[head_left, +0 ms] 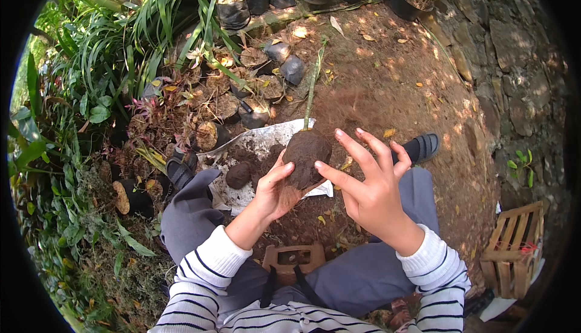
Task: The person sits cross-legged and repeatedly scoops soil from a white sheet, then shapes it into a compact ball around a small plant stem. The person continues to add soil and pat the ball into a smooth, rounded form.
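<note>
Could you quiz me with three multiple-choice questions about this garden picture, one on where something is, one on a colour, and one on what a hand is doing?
1. Where is the wooden crate?
A. To the person's right
B. On the lap
C. Among the pots at the top

2. What colour is the sheet under the loose soil?
A. Red
B. White
C. Blue

3. How is the right hand?
A. Clenched in a fist
B. Gripping a trowel
C. Open, fingers spread

Answers:
1. A, it stands at the picture's lower right edge.
2. B, it lies pale beneath the small soil lump.
3. C, the fingers fan out beside the soil ball that the left hand holds.
</note>
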Motion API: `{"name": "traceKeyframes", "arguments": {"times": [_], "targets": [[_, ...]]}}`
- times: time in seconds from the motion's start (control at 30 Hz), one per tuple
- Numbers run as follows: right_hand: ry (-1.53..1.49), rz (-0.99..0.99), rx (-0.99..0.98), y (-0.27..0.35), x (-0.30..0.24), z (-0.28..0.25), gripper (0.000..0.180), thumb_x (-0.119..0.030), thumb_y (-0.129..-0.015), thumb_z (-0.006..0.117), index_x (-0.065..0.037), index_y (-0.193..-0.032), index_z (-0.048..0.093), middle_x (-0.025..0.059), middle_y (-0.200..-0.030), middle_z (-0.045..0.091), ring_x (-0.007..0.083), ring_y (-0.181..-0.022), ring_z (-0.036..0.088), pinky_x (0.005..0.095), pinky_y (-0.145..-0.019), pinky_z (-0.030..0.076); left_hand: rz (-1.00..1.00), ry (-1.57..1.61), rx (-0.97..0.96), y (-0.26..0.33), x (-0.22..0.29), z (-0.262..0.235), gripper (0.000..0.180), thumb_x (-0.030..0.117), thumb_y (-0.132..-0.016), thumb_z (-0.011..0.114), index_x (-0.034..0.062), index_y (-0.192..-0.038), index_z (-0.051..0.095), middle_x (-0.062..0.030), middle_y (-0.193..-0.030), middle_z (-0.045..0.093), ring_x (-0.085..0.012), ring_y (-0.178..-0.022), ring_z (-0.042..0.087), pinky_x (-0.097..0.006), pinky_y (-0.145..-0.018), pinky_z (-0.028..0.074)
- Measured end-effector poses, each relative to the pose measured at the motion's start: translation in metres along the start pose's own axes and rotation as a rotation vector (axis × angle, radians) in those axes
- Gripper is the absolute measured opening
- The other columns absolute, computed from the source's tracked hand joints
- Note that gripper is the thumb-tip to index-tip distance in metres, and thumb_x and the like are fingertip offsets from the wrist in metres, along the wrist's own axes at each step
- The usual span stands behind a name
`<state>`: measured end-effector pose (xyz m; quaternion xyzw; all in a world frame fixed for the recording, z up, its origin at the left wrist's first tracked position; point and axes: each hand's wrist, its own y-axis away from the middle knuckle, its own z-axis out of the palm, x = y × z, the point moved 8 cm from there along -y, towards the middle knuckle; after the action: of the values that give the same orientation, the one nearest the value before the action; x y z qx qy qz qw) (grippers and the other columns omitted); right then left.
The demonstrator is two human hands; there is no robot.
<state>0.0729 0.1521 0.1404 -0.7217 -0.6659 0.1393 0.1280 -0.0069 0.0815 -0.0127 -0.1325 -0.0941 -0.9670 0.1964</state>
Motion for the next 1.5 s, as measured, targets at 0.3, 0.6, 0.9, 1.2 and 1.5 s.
{"name": "traceKeyframes", "arguments": {"times": [0.3, 0.6, 0.9, 1.2, 1.5], "targets": [[0.018, -0.046, -0.018, 0.002, -0.015, 0.004, 0.043, -0.012, -0.083, 0.064, -0.034, -0.119, 0.069, -0.0016, -0.147, 0.051, 0.0245, -0.134, 0.043, 0.0567, -0.1, 0.024, 0.028, -0.073, 0.001, -0.004, 0.003, -0.004, 0.06, 0.026, -0.094, 0.061, 0.0083, -0.145, 0.035, -0.0137, -0.136, 0.053, -0.0291, -0.123, 0.056, -0.047, -0.105, 0.048], [-0.03, -0.064, 0.053, -0.003, -0.016, -0.001, 0.043, -0.01, -0.079, 0.067, -0.034, -0.115, 0.071, -0.0037, -0.145, 0.053, 0.0234, -0.133, 0.044, 0.0568, -0.1, 0.024, 0.057, -0.133, -0.066, -0.003, 0.001, 0.001, 0.071, 0.047, -0.093, 0.063, 0.0139, -0.147, 0.031, -0.0134, -0.138, 0.05, -0.0286, -0.125, 0.056, -0.047, -0.102, 0.051], [-0.032, -0.141, 0.07, 0.005, -0.024, -0.004, 0.028, -0.02, -0.079, 0.068, -0.032, -0.103, 0.074, -0.0062, -0.14, 0.058, 0.0191, -0.129, 0.049, 0.0544, -0.101, 0.022, 0.001, -0.184, -0.019, 0.001, -0.003, -0.001, 0.074, 0.058, -0.092, 0.056, 0.0134, -0.146, 0.032, -0.0117, -0.139, 0.05, -0.0285, -0.123, 0.057, -0.044, -0.101, 0.052], [-0.035, -0.043, -0.069, -0.005, -0.017, 0.012, 0.049, -0.007, -0.076, 0.066, -0.033, -0.117, 0.07, -0.0001, -0.149, 0.048, 0.0269, -0.133, 0.043, 0.0576, -0.1, 0.024, 0.039, -0.197, -0.009, -0.003, 0.003, -0.003, 0.072, 0.058, -0.094, 0.053, 0.0147, -0.147, 0.031, -0.0125, -0.141, 0.049, -0.0291, -0.126, 0.055, -0.044, -0.104, 0.049], [-0.104, -0.035, 0.081, -0.006, -0.009, -0.004, 0.039, -0.005, -0.076, 0.064, -0.03, -0.105, 0.074, -0.0037, -0.135, 0.061, 0.0214, -0.122, 0.054, 0.0522, -0.1, 0.025, 0.069, -0.263, 0.016, 0.003, 0.007, 0.006, 0.063, 0.044, -0.098, 0.05, 0.0137, -0.151, 0.032, -0.0131, -0.146, 0.045, -0.0301, -0.133, 0.047, -0.049, -0.108, 0.042]]}}
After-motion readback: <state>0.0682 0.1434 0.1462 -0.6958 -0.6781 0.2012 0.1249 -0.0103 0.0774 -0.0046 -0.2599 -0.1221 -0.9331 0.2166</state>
